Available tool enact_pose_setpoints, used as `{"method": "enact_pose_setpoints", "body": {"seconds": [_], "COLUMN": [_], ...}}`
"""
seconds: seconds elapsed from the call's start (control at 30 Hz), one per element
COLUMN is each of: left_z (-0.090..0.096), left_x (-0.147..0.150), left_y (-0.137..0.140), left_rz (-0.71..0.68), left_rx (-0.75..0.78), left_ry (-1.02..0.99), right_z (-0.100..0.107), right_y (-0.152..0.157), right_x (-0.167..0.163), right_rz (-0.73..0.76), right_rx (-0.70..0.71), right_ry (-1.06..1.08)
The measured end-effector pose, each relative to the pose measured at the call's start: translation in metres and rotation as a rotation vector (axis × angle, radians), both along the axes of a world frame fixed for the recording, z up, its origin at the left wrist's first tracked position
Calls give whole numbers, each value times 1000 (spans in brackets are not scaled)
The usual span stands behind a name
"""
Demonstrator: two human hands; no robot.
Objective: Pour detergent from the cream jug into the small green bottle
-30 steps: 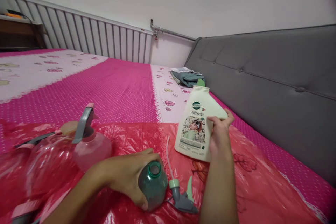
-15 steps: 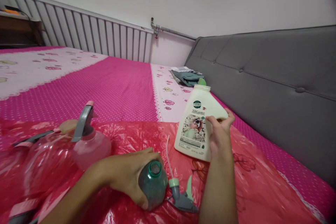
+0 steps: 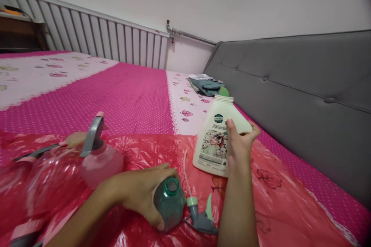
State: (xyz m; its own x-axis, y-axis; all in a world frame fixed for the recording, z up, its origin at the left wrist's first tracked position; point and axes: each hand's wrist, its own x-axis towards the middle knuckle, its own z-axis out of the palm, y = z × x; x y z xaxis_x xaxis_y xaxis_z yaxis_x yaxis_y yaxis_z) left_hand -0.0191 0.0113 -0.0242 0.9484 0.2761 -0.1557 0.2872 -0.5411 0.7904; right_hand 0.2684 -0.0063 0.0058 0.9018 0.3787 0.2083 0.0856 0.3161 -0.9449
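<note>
My left hand (image 3: 139, 195) grips a green translucent bottle (image 3: 169, 204) with its neck open, standing on a red plastic sheet (image 3: 278, 204). Just right of that bottle lies its grey and green spray head (image 3: 199, 218), with a thin tube running away from it. My right hand (image 3: 239, 144) holds a cream detergent bottle (image 3: 214, 137) by its side, upright and open at the top, resting on the sheet.
A pink spray bottle (image 3: 97, 154) with a grey trigger stands at the left beside a clear pink bottle (image 3: 49, 177). Folded grey clothes (image 3: 207, 85) and a green cap (image 3: 223, 91) lie on the pink bedspread (image 3: 130, 92). A grey padded headboard (image 3: 304, 96) runs along the right.
My right hand has shifted its grip on the cream bottle, the thumb moving up over the label, and the bottle has turned slightly. My left hand and the green bottle have stayed put.
</note>
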Motion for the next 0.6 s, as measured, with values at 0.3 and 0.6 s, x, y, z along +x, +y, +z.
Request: {"method": "enact_pose_setpoints", "body": {"seconds": [0.3, 0.6], "left_z": [-1, 5], "left_x": [2, 2], "left_y": [0, -2], "left_rz": [20, 21], "left_rx": [-9, -19], "left_ry": [58, 19], "right_z": [0, 7], "right_y": [-2, -5], "right_x": [2, -1], "right_rz": [-9, 44], "right_rx": [-56, -80], "right_ry": [11, 10]}}
